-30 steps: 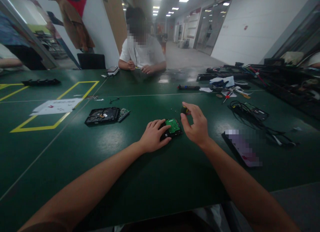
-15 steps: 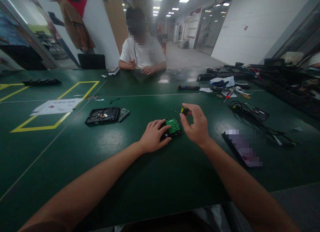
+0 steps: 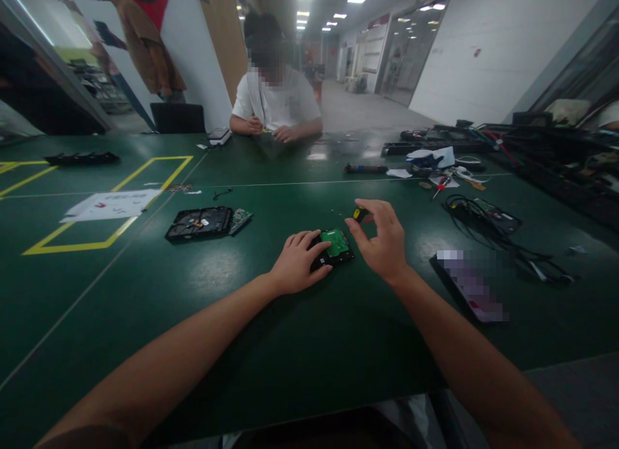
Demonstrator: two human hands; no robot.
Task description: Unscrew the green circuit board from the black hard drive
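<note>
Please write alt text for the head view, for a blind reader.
The left hand holds a hard drive with a green board on the table; the right hand holds a small yellow-black screwdriver beside it.

table (image 3: 271, 346): dark green, yellow lines | circuit board (image 3: 334, 243): bright green | screwdriver (image 3: 360, 213): yellow and black | shirt (image 3: 280, 104): white

The green counter (image 3: 145, 294) carries a small drive (image 3: 336, 248) at centre, an opened drive (image 3: 198, 222) to its left, papers (image 3: 113, 205) across a yellow tape frame (image 3: 72, 246), cables (image 3: 483, 226) and a flat device (image 3: 471, 284) at right, and a black tool (image 3: 365, 169) beyond.
</note>
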